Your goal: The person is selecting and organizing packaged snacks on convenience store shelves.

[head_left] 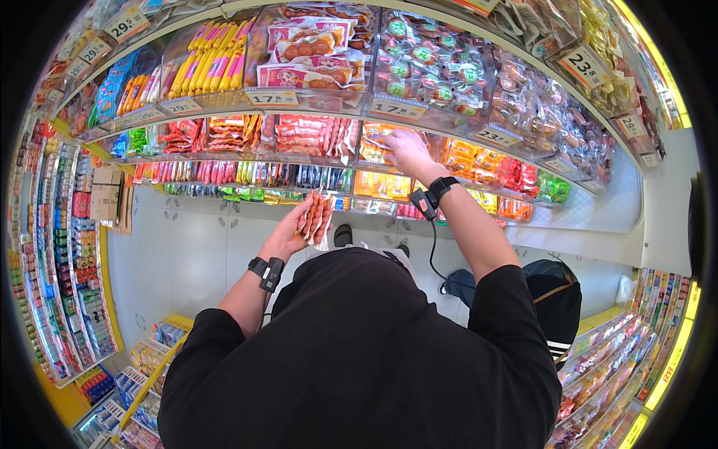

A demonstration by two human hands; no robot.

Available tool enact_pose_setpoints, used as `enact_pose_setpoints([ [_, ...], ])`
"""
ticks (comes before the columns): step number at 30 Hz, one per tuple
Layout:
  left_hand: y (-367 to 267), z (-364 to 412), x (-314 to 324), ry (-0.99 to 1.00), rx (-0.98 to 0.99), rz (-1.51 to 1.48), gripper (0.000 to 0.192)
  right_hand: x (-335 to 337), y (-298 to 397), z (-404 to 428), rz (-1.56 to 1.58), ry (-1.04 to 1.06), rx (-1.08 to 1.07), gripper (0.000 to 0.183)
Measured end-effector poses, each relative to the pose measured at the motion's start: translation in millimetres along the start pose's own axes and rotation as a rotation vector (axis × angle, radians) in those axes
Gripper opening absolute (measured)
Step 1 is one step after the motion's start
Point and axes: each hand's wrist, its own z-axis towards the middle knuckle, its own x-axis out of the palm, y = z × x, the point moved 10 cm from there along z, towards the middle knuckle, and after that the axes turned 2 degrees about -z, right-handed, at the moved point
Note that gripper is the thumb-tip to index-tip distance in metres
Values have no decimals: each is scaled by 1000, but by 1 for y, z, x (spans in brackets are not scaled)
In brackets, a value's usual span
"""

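My left hand (287, 231) holds a small bunch of clear-wrapped, reddish-brown sausage-like snacks (317, 216) in front of my body. Their white wrapper ends hang down. Reaching forward, my right hand (408, 150) is over a clear shelf bin of orange-and-white snack packets (372, 139). Its fingertips are at the packets, but whether they grip one is not clear. Just left of that bin, similar red-wrapped sausage snacks (305, 134) fill another compartment. Both wrists wear black straps with small devices.
Above stand bins of sausage packs (308, 53), yellow sticks (210, 64) and green-labelled packets (423, 53), with price tags (272, 99) along the rims. Another person (552, 303) is close on my right. A cable (433, 247) hangs from my right wrist. Cardboard boxes (106, 193) are at left.
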Motion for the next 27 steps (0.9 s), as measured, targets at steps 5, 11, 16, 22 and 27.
enact_pose_setpoints([
  [5, -3, -4, 7, 14, 35, -3, 39, 8, -19, 7, 185, 121, 179, 21],
  [11, -6, -4, 3, 20, 59, -15, 38, 15, -75, -31, 599, -232, 451, 14],
  [16, 4, -3, -8, 60, -5, 1, 31, 52, -55, -38, 1292, -156, 863, 21],
  [22, -4, -13, -1, 73, 51, 5, 33, -20, -42, -31, 106, -183, 549, 24],
  [27, -2, -16, -9, 52, 42, -20, 34, -26, -1, -8, -238, -156, 39, 26],
])
